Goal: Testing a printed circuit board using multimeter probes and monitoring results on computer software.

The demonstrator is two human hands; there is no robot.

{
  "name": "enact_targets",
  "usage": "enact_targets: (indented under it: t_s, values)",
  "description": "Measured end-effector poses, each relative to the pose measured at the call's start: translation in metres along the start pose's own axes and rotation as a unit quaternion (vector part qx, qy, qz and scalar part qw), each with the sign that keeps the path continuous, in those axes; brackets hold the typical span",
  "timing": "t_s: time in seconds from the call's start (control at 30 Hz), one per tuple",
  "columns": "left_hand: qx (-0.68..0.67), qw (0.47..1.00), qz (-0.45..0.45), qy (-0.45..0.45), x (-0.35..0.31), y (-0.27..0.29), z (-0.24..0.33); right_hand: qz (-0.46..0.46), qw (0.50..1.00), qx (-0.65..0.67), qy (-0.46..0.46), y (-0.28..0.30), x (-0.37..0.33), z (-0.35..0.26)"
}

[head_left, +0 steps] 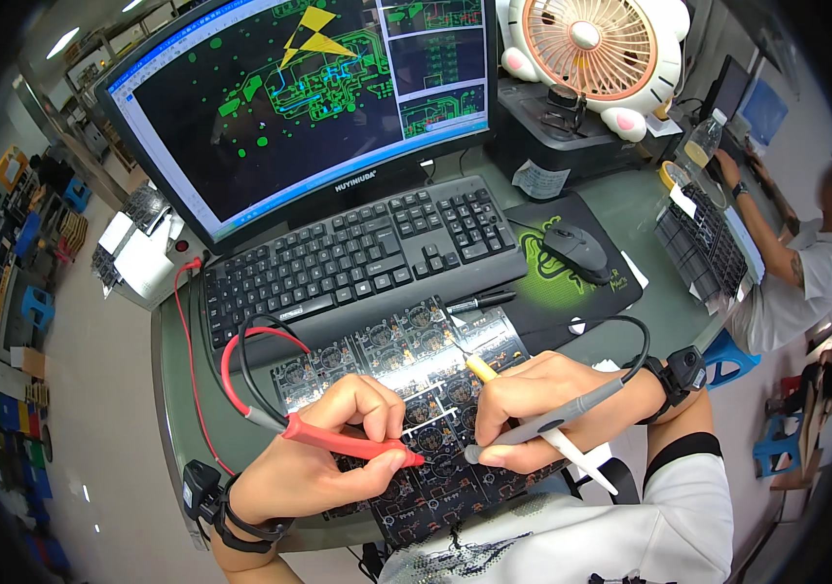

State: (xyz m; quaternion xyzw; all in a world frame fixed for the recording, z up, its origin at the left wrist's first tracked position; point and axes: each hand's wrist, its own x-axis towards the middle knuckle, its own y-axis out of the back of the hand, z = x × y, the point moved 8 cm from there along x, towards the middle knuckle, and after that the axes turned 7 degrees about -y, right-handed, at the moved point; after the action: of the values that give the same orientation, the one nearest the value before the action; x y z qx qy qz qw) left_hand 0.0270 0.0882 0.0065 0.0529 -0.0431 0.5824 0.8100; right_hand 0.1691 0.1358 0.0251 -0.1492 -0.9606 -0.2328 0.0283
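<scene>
My left hand (328, 448) is closed around a red test probe (348, 443), whose tip points down at a dark circuit board panel (445, 501). My right hand (557, 399) grips a grey test probe (572, 414), its tip close beside the red one. I cannot tell if either tip touches the board. A slim yellow-and-white tool (579, 462) also runs through my right hand, its thin end over the boards and its white tapered end below my palm. Several populated boards make up the panel, partly hidden by my hands.
Beyond the boards stand a black keyboard (367, 248) and a monitor (270, 127) with a green circuit layout. A mouse (576, 251) rests on a dark mat (557, 282). A fan (586, 44) sits on a black box (562, 136). To the right, another person (795, 263) works.
</scene>
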Motion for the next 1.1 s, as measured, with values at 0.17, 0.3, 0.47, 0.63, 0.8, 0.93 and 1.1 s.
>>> enact_targets:
  t_s: [0.17,0.3,0.47,0.63,0.8,0.93,1.1]
  values:
    - [0.013,1.000,-0.010,-0.023,-0.002,-0.001,0.002,0.029,0.999,0.027,0.016,0.003,0.000,0.001]
    - [0.005,1.000,-0.004,-0.020,-0.002,-0.003,0.003,0.057,0.996,0.068,-0.005,0.007,-0.004,0.007]
    - [0.007,1.000,-0.002,-0.010,-0.002,-0.002,0.001,0.067,0.996,0.052,0.007,0.010,-0.004,0.003]
    - [0.021,1.000,-0.005,-0.012,0.000,-0.002,0.002,0.018,1.000,-0.007,-0.025,0.003,0.000,0.004]
    - [0.014,1.000,-0.001,-0.012,-0.002,-0.002,0.004,0.029,0.999,-0.004,-0.015,0.004,-0.001,0.004]
    - [0.020,1.000,-0.005,-0.010,-0.002,-0.003,0.002,0.035,0.999,0.008,-0.017,0.005,-0.001,0.006]
    - [0.013,1.000,-0.003,-0.012,-0.001,-0.002,0.003,0.053,0.998,0.043,-0.017,0.004,0.000,0.007]
